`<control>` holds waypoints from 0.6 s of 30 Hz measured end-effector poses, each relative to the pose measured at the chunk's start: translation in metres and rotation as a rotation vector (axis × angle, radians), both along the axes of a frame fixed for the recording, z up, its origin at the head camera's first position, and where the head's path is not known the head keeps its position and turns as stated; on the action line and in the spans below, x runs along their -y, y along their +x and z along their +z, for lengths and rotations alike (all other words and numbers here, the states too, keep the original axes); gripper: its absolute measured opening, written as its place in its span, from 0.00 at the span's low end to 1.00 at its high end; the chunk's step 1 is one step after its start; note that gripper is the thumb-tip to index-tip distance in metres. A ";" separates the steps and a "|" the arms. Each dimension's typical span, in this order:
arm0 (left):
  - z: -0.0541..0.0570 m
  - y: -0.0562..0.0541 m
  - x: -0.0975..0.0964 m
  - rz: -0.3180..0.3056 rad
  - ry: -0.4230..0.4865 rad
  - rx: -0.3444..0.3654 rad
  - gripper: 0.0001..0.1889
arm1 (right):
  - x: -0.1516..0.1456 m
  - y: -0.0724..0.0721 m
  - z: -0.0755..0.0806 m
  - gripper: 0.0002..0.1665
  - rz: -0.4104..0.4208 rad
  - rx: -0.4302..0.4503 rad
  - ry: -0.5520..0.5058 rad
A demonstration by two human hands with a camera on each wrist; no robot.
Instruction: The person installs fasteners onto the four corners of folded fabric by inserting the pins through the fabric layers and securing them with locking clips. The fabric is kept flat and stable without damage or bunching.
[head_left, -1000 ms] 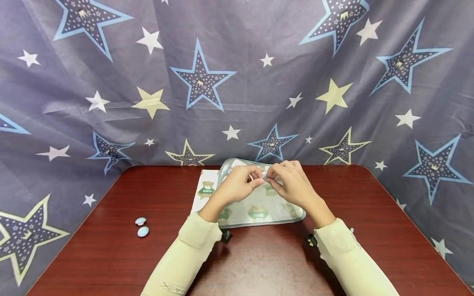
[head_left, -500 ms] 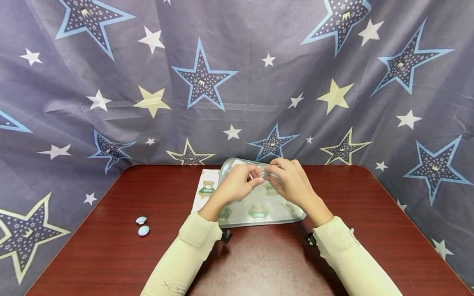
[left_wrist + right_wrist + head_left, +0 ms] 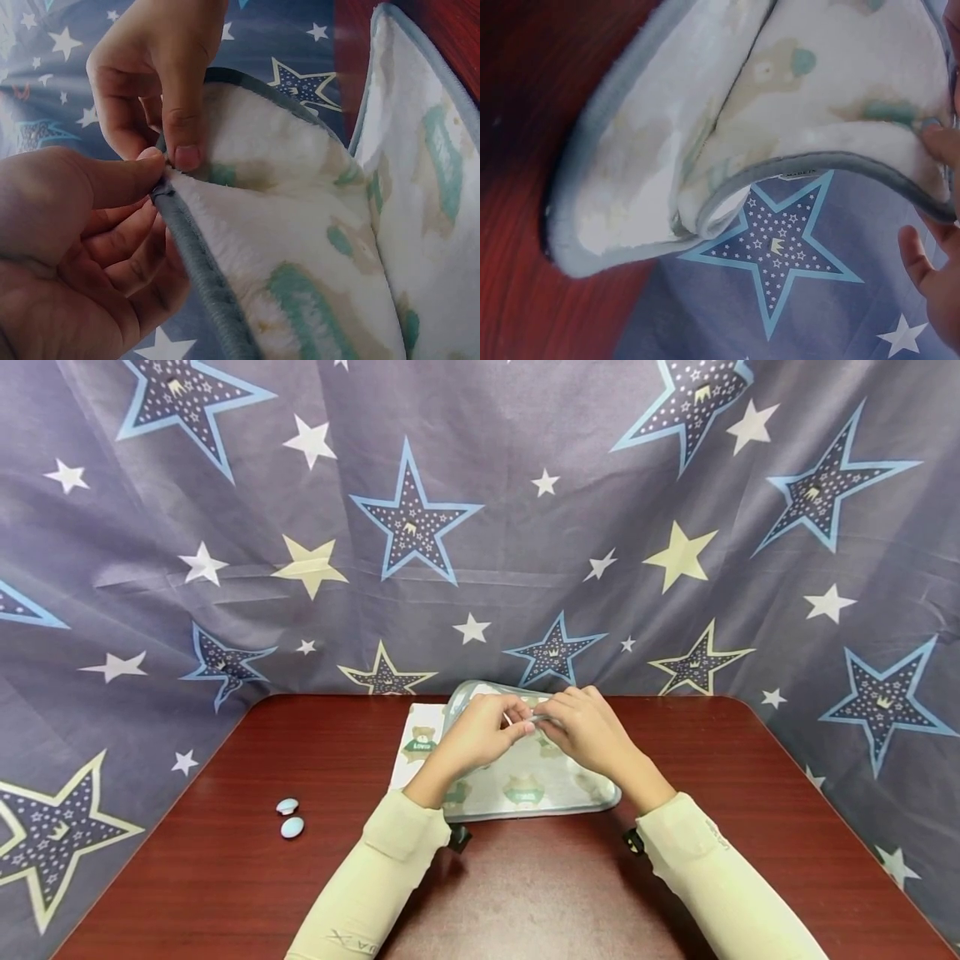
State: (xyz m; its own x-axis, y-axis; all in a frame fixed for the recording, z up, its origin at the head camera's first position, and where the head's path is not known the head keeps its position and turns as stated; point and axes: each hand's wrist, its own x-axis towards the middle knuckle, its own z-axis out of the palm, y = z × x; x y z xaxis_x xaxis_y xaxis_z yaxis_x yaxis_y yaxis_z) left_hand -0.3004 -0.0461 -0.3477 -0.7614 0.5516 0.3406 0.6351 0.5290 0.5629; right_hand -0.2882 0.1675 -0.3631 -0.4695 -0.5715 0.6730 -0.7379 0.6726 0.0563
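Observation:
A white fleecy cloth (image 3: 558, 777) with bear prints and grey-blue edging is folded on the table, its upper edge lifted. My left hand (image 3: 476, 735) pinches that edge between thumb and fingers. Right beside it, my right hand (image 3: 588, 731) pinches the same edge. In the left wrist view the fingertips of the left hand (image 3: 82, 240) and right hand (image 3: 154, 67) meet at the dark binding of the cloth (image 3: 322, 232). The right wrist view shows the cloth (image 3: 795, 105) curling, with a small label (image 3: 801, 174) under its edge. Anything between the fingertips is too small to tell.
Two small light-blue oval pieces (image 3: 291, 827) lie on the red-brown table (image 3: 225, 877) at the left. A white bear-printed part (image 3: 420, 743) shows flat at the cloth's left. Behind the table hangs a grey-blue star-patterned curtain (image 3: 495, 577).
My right hand's fingers shift slightly along the pinched edge, and the right forearm moves a little outward. The left hand stays where it was.

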 end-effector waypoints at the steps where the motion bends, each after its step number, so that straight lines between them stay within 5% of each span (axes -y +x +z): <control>1: 0.000 0.000 0.000 0.003 -0.002 0.005 0.05 | 0.000 -0.001 -0.001 0.11 0.001 0.000 0.001; 18: 0.000 0.000 0.002 0.005 0.010 0.024 0.04 | -0.008 -0.012 -0.004 0.11 0.048 0.082 0.008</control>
